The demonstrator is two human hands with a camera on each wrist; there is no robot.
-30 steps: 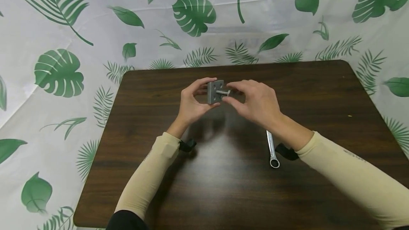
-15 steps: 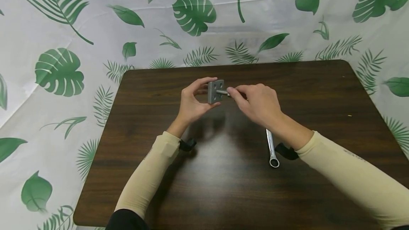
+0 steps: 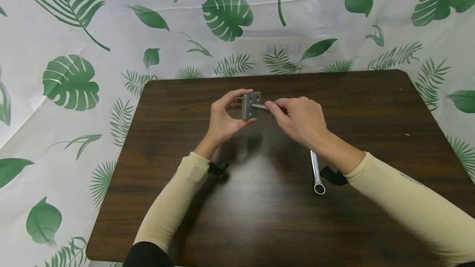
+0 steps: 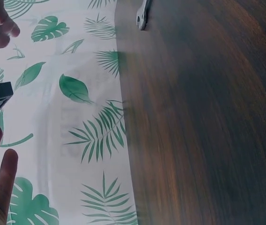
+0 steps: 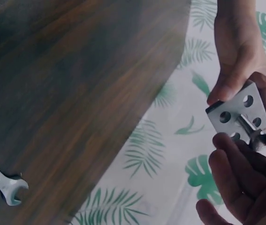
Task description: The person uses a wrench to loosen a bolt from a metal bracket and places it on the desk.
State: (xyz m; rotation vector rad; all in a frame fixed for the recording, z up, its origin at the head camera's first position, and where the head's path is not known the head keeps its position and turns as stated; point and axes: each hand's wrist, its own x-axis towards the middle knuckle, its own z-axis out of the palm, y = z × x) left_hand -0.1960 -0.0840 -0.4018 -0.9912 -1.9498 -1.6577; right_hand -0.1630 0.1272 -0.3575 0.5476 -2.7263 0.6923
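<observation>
Over the table, my left hand (image 3: 222, 116) holds a square grey metal plate (image 3: 245, 108) by its edges, thumb below and fingers above. Several round holes pierce the plate's face (image 5: 233, 111). A silver bolt (image 3: 260, 106) stands out from the middle of that face, its shank end at the plate. My right hand (image 3: 302, 118) pinches the bolt's outer end between thumb and fingers, which cover the head in the head view. In the right wrist view the bolt (image 5: 249, 124) shows between plate and fingertips. The left wrist view catches just a dark corner of the plate (image 4: 0, 96).
A combination wrench (image 3: 316, 174) lies on the dark wooden table (image 3: 259, 226), partly under my right forearm; its open end (image 5: 14, 190) shows in the right wrist view. A leaf-patterned sheet (image 3: 167, 44) hangs behind the table. A tiny yellow scrap (image 3: 407, 134) lies at the right.
My right thumb and fingers were spread around the bolt's head one second ago; now they have closed over it. The left hand and plate have stayed nearly in place.
</observation>
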